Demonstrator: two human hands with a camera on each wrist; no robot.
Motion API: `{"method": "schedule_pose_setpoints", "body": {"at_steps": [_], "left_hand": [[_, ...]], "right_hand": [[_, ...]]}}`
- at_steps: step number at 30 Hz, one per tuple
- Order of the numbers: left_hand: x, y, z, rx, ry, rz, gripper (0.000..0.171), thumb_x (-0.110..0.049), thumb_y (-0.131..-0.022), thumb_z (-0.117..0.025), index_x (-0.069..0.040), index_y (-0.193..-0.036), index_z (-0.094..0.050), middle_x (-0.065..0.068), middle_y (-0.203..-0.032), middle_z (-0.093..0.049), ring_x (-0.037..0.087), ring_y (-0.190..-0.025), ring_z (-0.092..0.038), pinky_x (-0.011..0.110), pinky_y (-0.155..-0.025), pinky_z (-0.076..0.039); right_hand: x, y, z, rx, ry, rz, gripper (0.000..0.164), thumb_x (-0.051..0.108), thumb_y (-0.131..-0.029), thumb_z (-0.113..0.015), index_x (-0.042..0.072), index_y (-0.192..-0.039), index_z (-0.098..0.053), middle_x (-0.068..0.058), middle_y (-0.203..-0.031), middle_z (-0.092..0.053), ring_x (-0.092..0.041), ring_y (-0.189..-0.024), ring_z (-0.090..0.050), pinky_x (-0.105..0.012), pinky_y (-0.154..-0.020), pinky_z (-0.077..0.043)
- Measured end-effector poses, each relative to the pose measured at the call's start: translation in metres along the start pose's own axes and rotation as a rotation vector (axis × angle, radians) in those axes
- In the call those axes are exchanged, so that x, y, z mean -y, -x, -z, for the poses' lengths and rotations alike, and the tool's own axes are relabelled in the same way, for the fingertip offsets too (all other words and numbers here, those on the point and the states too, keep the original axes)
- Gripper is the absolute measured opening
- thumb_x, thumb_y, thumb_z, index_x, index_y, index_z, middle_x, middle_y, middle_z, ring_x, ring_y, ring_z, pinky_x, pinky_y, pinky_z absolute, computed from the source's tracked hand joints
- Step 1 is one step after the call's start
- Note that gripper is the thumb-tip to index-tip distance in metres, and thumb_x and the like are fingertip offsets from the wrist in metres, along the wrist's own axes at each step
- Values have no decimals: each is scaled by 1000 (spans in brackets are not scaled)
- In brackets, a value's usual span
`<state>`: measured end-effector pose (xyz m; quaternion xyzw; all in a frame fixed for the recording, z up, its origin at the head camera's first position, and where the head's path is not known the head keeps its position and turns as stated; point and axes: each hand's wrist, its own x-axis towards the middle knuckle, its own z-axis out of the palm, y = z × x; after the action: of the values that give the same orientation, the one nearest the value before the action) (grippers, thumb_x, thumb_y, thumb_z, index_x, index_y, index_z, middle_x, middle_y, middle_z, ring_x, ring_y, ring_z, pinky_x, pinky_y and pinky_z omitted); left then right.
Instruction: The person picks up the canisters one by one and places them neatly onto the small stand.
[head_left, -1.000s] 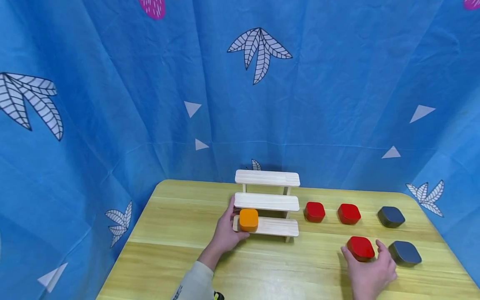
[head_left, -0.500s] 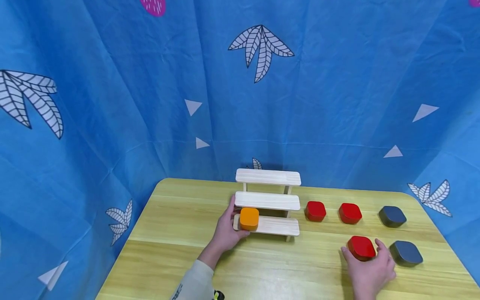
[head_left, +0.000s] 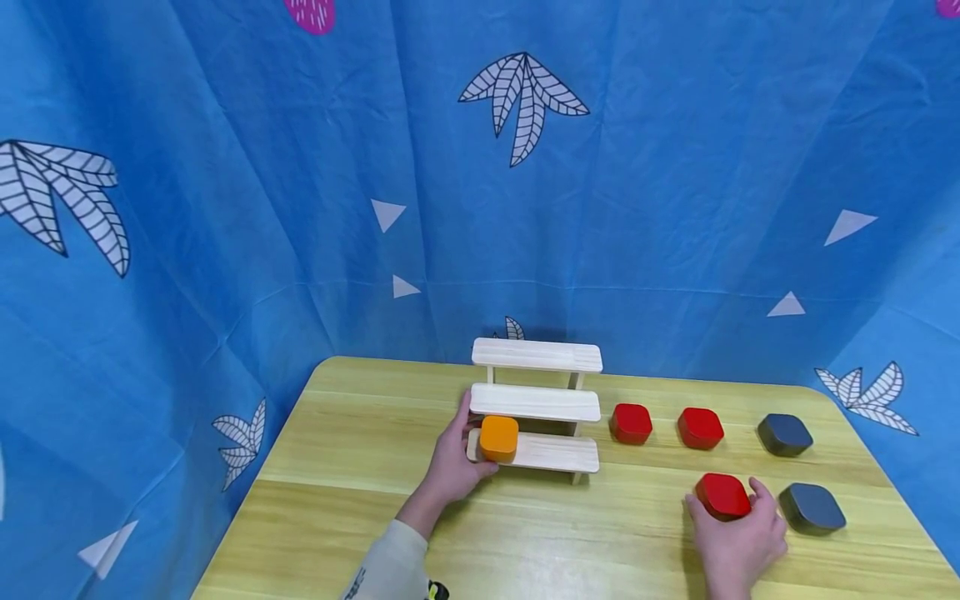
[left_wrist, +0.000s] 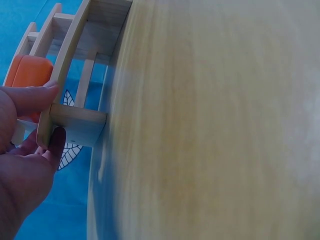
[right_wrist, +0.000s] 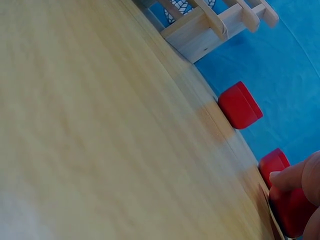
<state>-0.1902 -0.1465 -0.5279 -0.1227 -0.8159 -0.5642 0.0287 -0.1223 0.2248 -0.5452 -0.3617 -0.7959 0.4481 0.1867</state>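
A three-tier wooden stand (head_left: 536,402) is at the back middle of the table in the head view. An orange rounded-square block (head_left: 498,438) sits at the left end of its lowest tier. My left hand (head_left: 453,467) grips that end; in the left wrist view the thumb (left_wrist: 35,97) lies over the tier's edge beside the orange block, and fingertips show below the tier. On the right, my right hand (head_left: 742,537) holds a red rounded-square block (head_left: 722,495) between thumb and fingers. The right wrist view shows the thumb (right_wrist: 290,176) against its side, other fingers mostly cut off.
Two more red blocks (head_left: 631,423) stand in a row right of the stand. Two dark grey blocks (head_left: 812,507) are further right, the nearer one close beside my right hand. A blue patterned curtain (head_left: 300,208) hangs behind the wooden table (head_left: 570,542).
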Motion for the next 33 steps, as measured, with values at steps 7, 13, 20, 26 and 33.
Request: {"method": "schedule_pose_setpoints", "body": {"at_steps": [7,13,20,26,33], "left_hand": [[2,0,0,2,-14,1,128,12,-70,-84,-28,-162,-4,3,-147,-45,23,-127,-48,45,-109,-38],[1,0,0,4,-11,0,129,12,-70,-84,-29,-162,-4,3,-147,-45,23,-128,-48,45,-109,-38],[1,0,0,7,3,1,130,14,-70,-83,-29,-162,-4,2,-146,-45,23,-128,-47,45,-111,-35],[1,0,0,8,13,8,129,14,-70,-83,-31,-162,-4,1,-146,-46,22,-128,-47,45,-111,-34],[2,-1,0,7,18,27,129,14,-70,-83,-32,-162,-4,0,-146,-45,19,-130,-46,40,-110,-36]], "right_hand": [[-3,-2,-2,-15,-28,11,87,11,-81,-80,6,-154,-33,-32,-143,-37,-50,-136,-22,-65,-99,-28],[-6,-3,-4,-47,-53,56,82,8,-81,-79,2,-151,-37,-34,-140,-38,-51,-133,-26,-63,-99,-28],[-6,-3,-3,-38,-51,51,82,8,-81,-79,2,-151,-36,-32,-140,-39,-49,-134,-28,-63,-100,-30],[-6,-2,-4,-55,-59,67,83,8,-80,-80,1,-150,-38,-32,-137,-41,-49,-132,-31,-61,-100,-30],[-3,-1,-4,-48,-59,42,84,10,-80,-80,3,-152,-36,-30,-139,-42,-47,-132,-32,-61,-103,-31]]}}
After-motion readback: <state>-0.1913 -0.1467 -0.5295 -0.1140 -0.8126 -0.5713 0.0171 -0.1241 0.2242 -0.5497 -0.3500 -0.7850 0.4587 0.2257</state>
